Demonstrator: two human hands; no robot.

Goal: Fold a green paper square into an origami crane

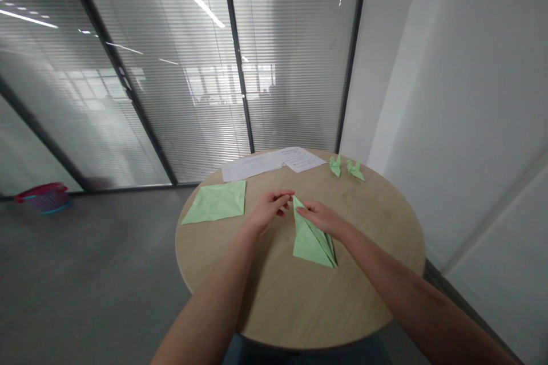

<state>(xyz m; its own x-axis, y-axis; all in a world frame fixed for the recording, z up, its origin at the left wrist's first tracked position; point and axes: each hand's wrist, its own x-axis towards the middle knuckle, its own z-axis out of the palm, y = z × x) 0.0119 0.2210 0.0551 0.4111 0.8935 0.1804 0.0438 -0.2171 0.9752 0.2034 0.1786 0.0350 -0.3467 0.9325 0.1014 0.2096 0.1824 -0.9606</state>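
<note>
Paper, folded and green (310, 240), lies in the head view just below the fingertips of both hands, its pointed top between them and its wide end toward the wearer. Fingers of the right hand (320, 218) pinch its upper right edge, thumb on top. The left hand (272, 208) has thumb and forefinger close together at the point, the other fingers loosely curled; whether they grip it, I cannot tell.

Under the fingers is a round, pale wood-grained table (274, 308). Left of them lies a flat, creased green sheet (220, 201); beyond them, overlapping white sheets (252, 165); beyond and to their right, two small folded green figures (335, 166). Farther past the fingers stands a glass partition (295, 68) with blinds and dark frames, a plain pale wall (462, 97) to their right. Far left, on the grey floor (107, 251), sits a red and blue basket (46, 198).

The right fingertips are partly hidden, the print on the white sheets is too small to read, and the forearms are cut off below.
</note>
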